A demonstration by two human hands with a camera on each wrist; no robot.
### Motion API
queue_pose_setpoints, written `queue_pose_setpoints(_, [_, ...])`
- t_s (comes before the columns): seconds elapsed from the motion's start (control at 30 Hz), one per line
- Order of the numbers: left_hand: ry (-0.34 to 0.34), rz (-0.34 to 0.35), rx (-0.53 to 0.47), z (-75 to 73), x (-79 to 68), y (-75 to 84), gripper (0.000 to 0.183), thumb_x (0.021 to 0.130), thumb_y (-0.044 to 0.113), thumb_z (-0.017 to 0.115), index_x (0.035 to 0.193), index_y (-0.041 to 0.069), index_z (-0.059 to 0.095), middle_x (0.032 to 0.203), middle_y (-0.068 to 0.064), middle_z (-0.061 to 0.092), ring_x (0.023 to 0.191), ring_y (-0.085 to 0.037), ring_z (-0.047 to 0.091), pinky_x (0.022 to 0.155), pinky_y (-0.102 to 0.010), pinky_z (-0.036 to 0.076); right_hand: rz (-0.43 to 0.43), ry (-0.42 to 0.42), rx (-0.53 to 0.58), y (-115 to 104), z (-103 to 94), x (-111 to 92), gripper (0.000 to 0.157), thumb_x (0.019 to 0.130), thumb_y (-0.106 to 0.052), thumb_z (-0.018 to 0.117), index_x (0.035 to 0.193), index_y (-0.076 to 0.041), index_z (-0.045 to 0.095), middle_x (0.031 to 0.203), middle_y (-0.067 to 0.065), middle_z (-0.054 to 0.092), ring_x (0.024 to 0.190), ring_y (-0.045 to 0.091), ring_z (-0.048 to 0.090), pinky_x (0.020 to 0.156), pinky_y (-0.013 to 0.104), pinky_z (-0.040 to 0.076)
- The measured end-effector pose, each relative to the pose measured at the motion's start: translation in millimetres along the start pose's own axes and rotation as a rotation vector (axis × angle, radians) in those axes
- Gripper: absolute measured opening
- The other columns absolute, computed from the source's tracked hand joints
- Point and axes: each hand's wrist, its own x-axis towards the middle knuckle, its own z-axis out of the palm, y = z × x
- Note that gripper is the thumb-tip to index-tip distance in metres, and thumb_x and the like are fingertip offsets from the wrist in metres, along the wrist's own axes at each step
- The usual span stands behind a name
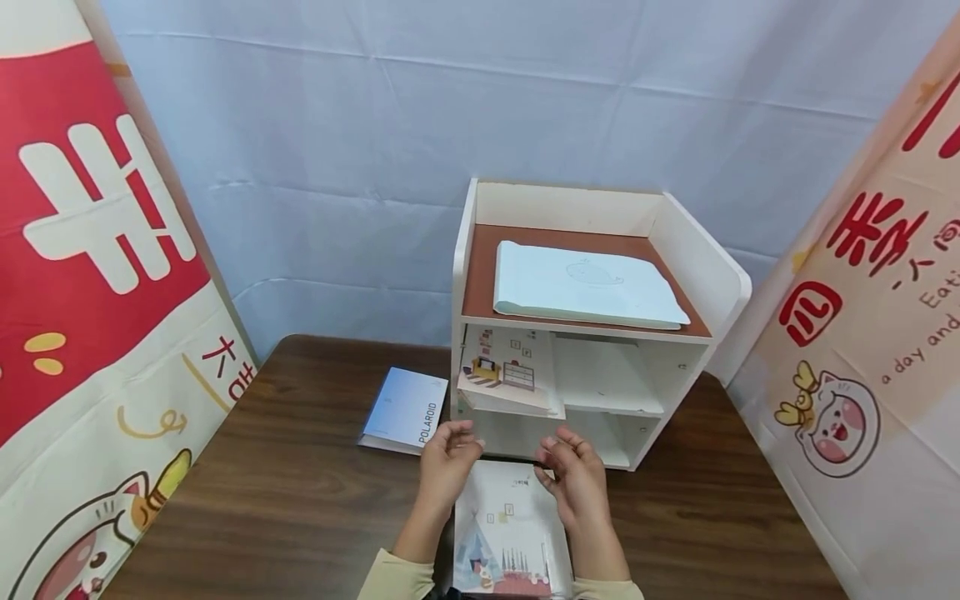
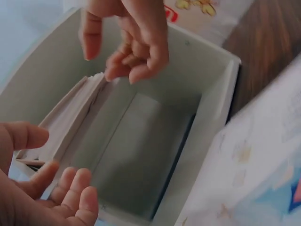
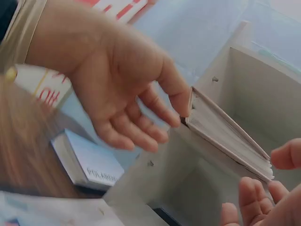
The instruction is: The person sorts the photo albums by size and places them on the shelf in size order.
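A pale illustrated book point(image 1: 517, 392) lies on the middle shelf of a small white shelf unit point(image 1: 693, 367), its edge toward me. My left hand point(image 1: 446, 467) is just in front of its left side, fingers loosely bent around nothing. To the right, my right hand point(image 1: 579, 479) hovers with loosely curled fingers, also holding nothing. In the right wrist view, the left thumb overlaps a corner of the shelved book point(image 3: 225, 136). Below and between the hands, a second illustrated book point(image 1: 510, 529) with a white and blue cover lies on the table.
A blue-and-white POLAROID book point(image 1: 405, 408) lies left of the unit on the brown wooden table point(image 1: 300, 467). On the unit's brown top rests a white pad with a faint drawing point(image 1: 585, 283). Cloth hangs behind, with printed banners point(image 1: 832, 417) at both sides.
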Motion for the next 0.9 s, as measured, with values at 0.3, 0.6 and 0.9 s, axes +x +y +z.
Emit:
queue_pose_setpoints(0.3, [-0.032,0.161,0.289,-9.0,-17.0,-5.4,0.025,0.079,0.006,0.069,0.103,0.001,0.063,0.098,-0.01,0.059,0.085,-0.027,0.058,0.076,-0.041,0.047,-0.062,-0.054,-0.339,0.8,-6.4,-13.9,0.035,0.086,0.0,0.056,0.117,0.008,0.044,0.09,0.009,0.058,0.075,0.018,0.058,0.07,0.032,0.048])
queue_pose_setpoints(0.6, [-0.052,0.201,0.533,-22.4,-28.9,-11.0,0.025,0.076,0.011,0.072,0.099,0.007,0.065,0.094,-0.005,0.061,0.085,-0.024,0.058,0.075,-0.038,0.046,-0.14,-0.264,-0.674,-0.8,-16.3,-26.1,0.029,0.083,0.0,0.064,0.109,0.008,0.055,0.084,0.011,0.058,0.074,0.02,0.054,0.064,0.026,0.047])
queue_pose_setpoints(0.9, [-0.075,0.298,0.687,-30.4,-39.8,-20.9,0.026,0.075,0.013,0.074,0.099,0.008,0.065,0.092,-0.006,0.058,0.083,-0.025,0.057,0.072,-0.041,0.047,-0.221,-0.398,-0.956,-0.6,-26.7,-33.4,0.034,0.08,-0.015,0.073,0.107,0.0,0.058,0.088,0.007,0.057,0.074,0.019,0.056,0.06,0.027,0.047])
